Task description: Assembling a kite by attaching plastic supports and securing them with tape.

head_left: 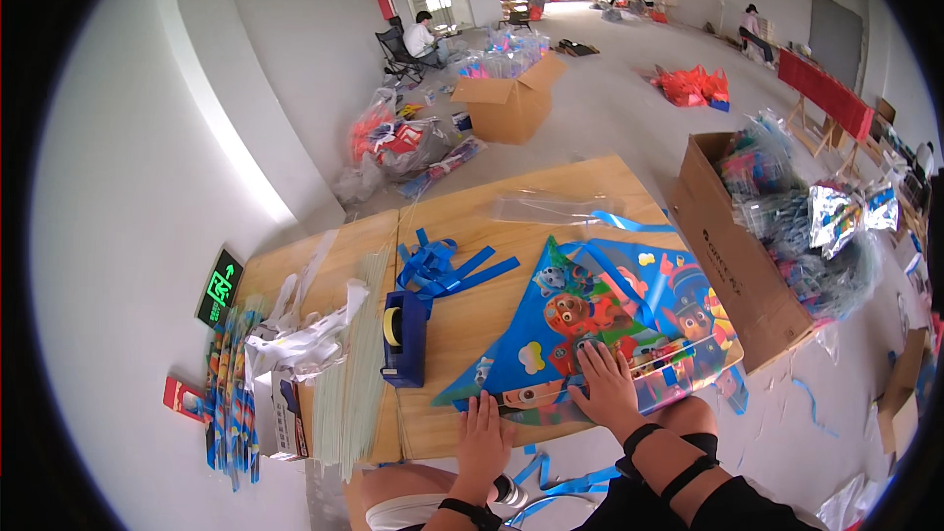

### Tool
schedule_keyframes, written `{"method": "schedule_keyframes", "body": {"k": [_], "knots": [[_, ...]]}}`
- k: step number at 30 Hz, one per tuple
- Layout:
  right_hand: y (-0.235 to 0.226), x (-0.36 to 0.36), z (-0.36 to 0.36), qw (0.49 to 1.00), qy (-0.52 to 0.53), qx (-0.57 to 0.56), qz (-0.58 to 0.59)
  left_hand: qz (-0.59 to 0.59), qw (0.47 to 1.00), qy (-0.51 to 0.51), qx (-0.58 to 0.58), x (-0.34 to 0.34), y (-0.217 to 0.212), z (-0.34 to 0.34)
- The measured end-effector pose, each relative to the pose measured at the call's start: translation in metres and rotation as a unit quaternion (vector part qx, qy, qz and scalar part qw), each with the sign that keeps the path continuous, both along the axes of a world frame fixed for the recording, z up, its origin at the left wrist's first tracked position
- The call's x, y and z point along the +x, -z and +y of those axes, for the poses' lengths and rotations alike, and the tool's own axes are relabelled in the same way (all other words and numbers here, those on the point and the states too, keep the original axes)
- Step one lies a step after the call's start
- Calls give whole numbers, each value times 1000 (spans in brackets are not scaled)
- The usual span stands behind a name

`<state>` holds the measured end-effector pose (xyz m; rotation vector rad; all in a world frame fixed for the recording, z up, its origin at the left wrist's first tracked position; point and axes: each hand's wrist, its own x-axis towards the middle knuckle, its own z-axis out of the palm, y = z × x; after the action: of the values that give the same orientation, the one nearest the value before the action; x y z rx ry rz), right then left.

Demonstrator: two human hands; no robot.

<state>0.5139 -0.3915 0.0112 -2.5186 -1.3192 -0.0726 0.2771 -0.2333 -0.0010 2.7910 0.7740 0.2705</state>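
A blue kite (580,315) printed with cartoon dogs lies spread on the wooden table (462,310) in front of me. Close to its lower left corner, my left hand (482,438) lies flat along the near edge, fingers stretched out. Further right, my right hand (607,388) presses on the printed sheet with its fingers extended. Neither hand grips anything. A blue ribbon (629,285) crosses the kite's upper part. Left of the kite stands a dark blue tape dispenser (405,359) with a yellowish roll, and behind it a heap of blue ribbon (433,265).
Thin pale rods (349,403) cover the table's left side, beside white strips (310,334) and a small box (285,418). Cartons with bagged goods stand on the right (733,246) and beyond the table (516,108). Several people sit or stand farther off.
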Motion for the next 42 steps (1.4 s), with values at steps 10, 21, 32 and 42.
{"method": "schedule_keyframes", "body": {"k": [10,21,32,42], "knots": [[1,-2,2,1000,6,-14,-1,-96,994,-39,-25,33,-15,33],[2,-2,-2,1000,11,-12,-20,11,973,-176,-151,126,6,85],[3,-1,-5,1000,15,6,-18,-187,945,-132,-233,151,23,100],[1,1,-4,1000,9,7,-11,-240,913,-127,-306,142,38,121]]}}
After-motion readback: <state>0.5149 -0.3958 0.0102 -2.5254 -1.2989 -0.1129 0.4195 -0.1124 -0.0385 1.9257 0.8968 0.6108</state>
